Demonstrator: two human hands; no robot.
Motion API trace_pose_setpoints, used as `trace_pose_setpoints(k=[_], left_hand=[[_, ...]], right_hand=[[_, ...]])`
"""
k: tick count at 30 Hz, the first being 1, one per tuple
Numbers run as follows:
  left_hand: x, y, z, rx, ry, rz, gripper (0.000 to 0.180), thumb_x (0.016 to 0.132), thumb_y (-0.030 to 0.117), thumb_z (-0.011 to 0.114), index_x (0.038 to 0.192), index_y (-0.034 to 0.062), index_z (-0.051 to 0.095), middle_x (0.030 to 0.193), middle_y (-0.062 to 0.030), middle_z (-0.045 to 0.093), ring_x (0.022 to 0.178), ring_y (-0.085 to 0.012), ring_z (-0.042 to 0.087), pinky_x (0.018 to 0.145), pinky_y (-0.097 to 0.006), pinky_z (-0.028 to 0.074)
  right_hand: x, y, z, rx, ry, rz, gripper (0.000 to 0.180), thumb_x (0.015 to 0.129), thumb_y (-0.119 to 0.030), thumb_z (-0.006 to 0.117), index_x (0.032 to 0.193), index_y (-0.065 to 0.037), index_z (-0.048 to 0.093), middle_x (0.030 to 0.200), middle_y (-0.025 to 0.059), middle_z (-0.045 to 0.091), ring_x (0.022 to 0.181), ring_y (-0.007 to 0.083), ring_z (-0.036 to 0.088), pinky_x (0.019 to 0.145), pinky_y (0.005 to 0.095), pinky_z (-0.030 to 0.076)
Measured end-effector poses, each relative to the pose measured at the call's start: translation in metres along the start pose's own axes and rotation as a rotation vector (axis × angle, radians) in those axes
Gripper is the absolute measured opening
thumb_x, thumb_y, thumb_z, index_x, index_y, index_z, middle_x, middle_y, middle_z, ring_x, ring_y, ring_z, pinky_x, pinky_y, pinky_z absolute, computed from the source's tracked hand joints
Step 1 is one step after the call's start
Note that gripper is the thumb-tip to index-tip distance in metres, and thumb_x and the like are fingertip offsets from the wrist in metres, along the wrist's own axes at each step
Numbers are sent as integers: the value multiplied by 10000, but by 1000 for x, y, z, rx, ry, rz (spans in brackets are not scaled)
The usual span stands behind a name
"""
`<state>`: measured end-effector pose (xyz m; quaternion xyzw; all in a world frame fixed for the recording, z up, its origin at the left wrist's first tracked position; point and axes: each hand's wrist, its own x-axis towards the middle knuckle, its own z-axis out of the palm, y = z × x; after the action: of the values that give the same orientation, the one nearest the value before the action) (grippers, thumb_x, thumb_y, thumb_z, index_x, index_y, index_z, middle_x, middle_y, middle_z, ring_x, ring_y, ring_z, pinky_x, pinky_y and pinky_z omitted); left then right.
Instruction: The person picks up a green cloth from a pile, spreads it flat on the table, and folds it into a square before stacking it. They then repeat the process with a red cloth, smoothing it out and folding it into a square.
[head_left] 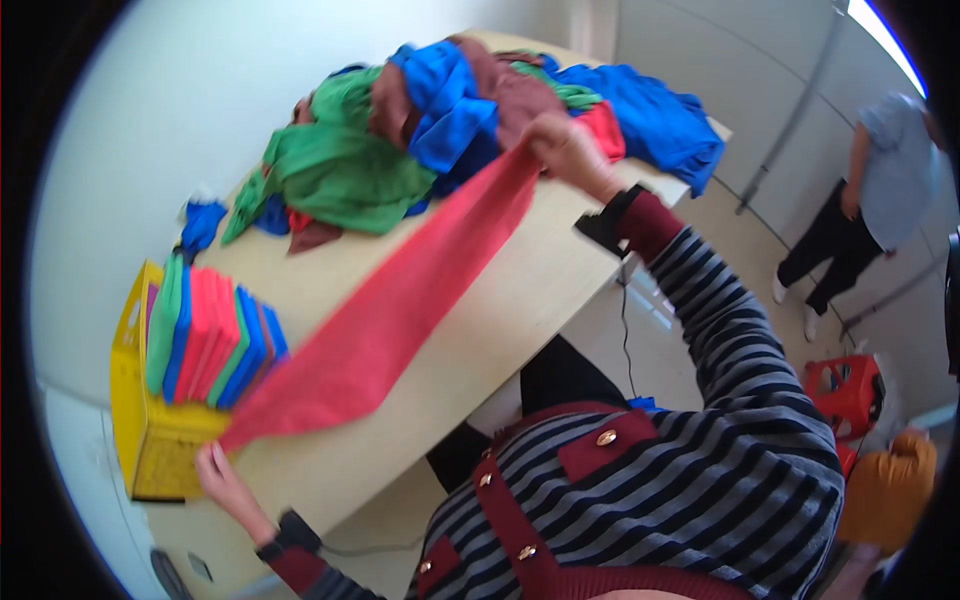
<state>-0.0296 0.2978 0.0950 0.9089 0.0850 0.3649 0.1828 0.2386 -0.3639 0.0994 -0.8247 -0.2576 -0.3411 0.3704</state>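
Stretched between my two hands is a red towel point(390, 320), held by its ends slantwise above the table point(500, 340). My left hand point(225, 490) pinches the lower left end, close to the yellow crate. At the far right end, my right hand point(570, 155) grips the other corner, in front of the heap of cloths. The cloth hangs slack in the middle, with its lower edge drooping, and looks slightly blurred. Several neatly folded towels point(205, 335) in green, blue, red and brown stand upright in a row in the yellow crate point(128, 370).
A loose heap of green, blue, brown and red cloths point(350, 170) covers the back of the table. Off to the right a person point(890, 190) stands on the floor. A red plastic stool point(845, 390) is at the right, near another person's orange sleeve point(885, 490).
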Motion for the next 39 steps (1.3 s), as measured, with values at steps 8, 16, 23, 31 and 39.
trace_pose_setpoints(k=[8, 16, 23, 31, 39], left_hand=[[44, 9, -19, 110, 134, 61, 162, 1035, 119, 546, 1085, -22, 607, 947, -130, 610, 868, -251, 596, 759, -340, 490], [10, -6, -34, 1, 221, -55, 134, 1037, 107, 556, 1088, -3, 612, 898, -41, 596, 770, -126, 548, 710, -263, 468], [-108, -76, -16, -230, 22, -512, 84, 1020, 68, 567, 1055, 16, 622, 857, -4, 570, 761, -79, 527, 720, -226, 462], [-163, -88, -6, -475, 24, -598, 89, 1022, 73, 558, 1071, 22, 612, 847, -14, 594, 779, -92, 557, 740, -242, 478], [-133, -89, -8, -474, -29, -557, 92, 1024, 65, 543, 1051, 14, 615, 848, -14, 598, 770, -86, 549, 733, -241, 469]], right_hand=[[75, 4, -21, -178, 162, -170, 89, 949, -81, 660, 1012, -27, 690, 825, 54, 653, 775, 140, 651, 728, 269, 533], [36, -41, -26, 367, 44, 268, 147, 1017, -141, 603, 1091, -25, 656, 830, -2, 630, 715, 83, 610, 646, 223, 488], [-80, -60, 16, 698, -342, 740, 126, 1034, -128, 555, 1092, -43, 630, 904, 25, 666, 788, 112, 660, 759, 256, 535], [-132, -58, 39, 778, -327, 880, 117, 1023, -136, 587, 1093, -56, 635, 1003, 41, 698, 936, 139, 697, 874, 288, 550], [-115, -34, 34, 653, -458, 806, 157, 1026, -162, 594, 1119, -41, 631, 1021, 37, 685, 961, 139, 688, 902, 289, 547]])
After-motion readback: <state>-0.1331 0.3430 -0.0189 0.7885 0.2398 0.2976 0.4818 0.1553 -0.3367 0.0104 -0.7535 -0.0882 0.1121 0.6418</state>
